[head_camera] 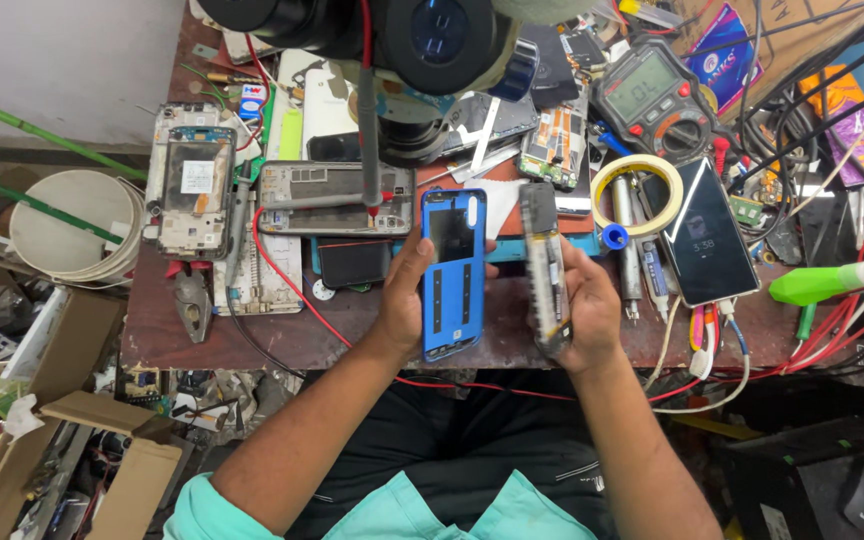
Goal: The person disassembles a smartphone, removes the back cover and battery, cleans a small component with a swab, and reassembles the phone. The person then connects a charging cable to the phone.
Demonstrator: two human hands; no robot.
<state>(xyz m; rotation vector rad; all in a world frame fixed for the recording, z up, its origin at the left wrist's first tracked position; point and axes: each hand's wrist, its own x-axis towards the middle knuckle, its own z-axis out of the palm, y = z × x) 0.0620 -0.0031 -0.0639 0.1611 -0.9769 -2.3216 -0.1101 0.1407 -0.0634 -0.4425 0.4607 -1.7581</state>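
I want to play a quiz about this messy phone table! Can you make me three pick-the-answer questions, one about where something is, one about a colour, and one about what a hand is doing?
1. Where is the tape roll?
A. Right of the two hands
B. On the floor
C. In the bucket

2. What colour is the cover in the left hand?
A. Red
B. Blue
C. Yellow

3. What is the right hand doing?
A. Lying flat and empty
B. Holding a phone on its edge
C. Pressing the meter

Answers: 1 A, the roll lies on the table beside the lit phone. 2 B, its frame is bright blue. 3 B, the fingers wrap the thin phone, turned sideways.
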